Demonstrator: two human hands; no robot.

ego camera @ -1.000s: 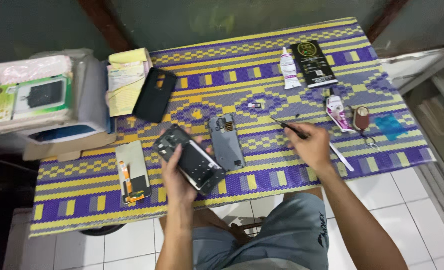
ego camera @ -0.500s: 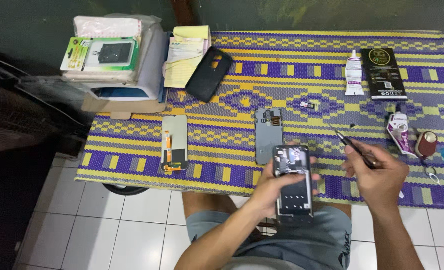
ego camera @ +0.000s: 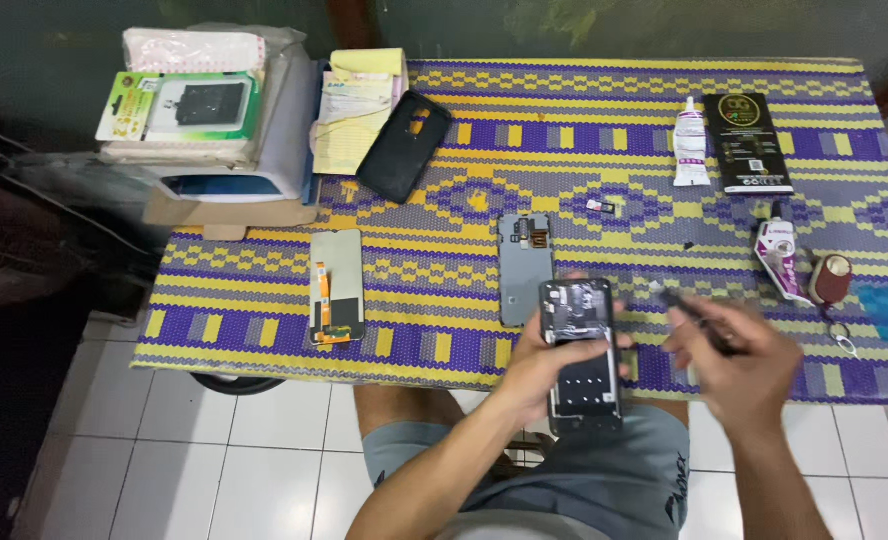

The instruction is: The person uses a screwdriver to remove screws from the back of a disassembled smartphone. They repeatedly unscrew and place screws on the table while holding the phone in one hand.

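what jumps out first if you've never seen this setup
The purple and yellow woven mat covering the table catches the eye first. At its near edge the left hand holds an opened phone with its insides bare, while the right hand grips a thin dark tool beside it. A loose grey back cover lies just behind.

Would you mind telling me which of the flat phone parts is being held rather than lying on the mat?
The opened phone body, gripped upright in the left hand. The grey back frame, the screen panel and the black case all lie on the mat.

woven plastic mat (ego camera: 524, 150), glossy white floor tiles (ego camera: 194, 450)
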